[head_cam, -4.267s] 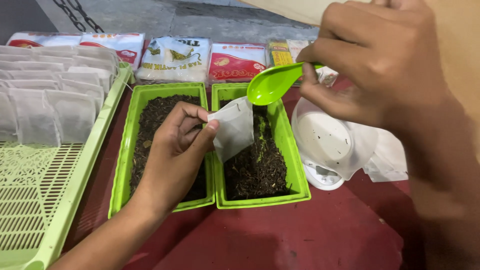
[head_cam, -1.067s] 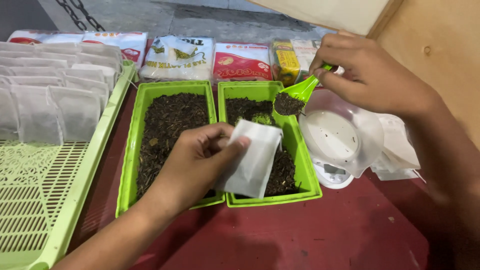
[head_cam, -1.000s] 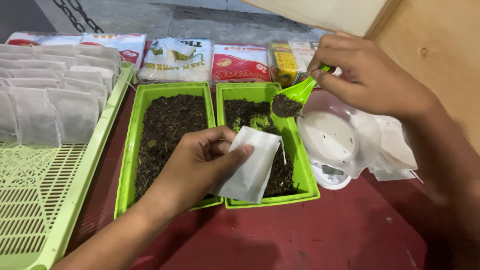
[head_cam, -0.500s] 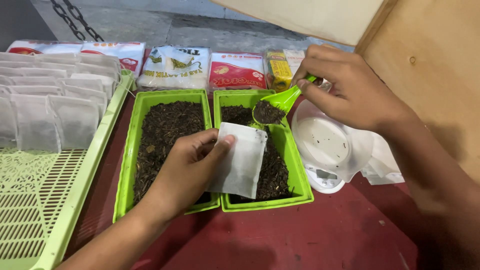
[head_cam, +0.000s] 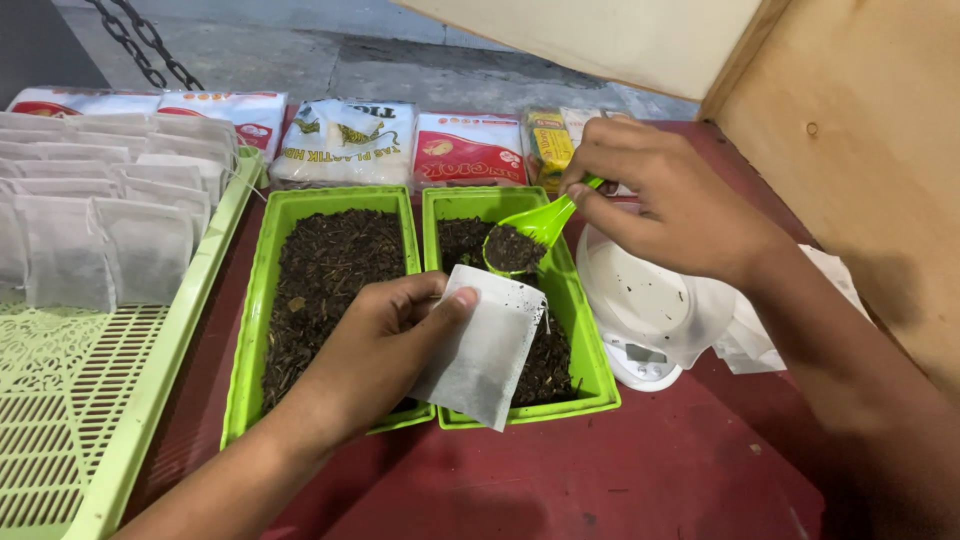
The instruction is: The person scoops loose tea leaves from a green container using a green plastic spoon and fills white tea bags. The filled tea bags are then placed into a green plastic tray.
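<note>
Hovering scoop (head_cam: 520, 240) above held pouch (head_cam: 480, 350)

A single head-worn camera looked steeply down and forward from just above the person's own arms, close over a red table (head_cam: 620, 480). Its view took in a pale green slatted tray (head_cam: 80, 420) at the left edge, two green trays of dark leaf (head_cam: 330, 270) in the middle and a wooden panel (head_cam: 870, 150) at the right, with grey ground beyond; no second view shared the scene
</note>
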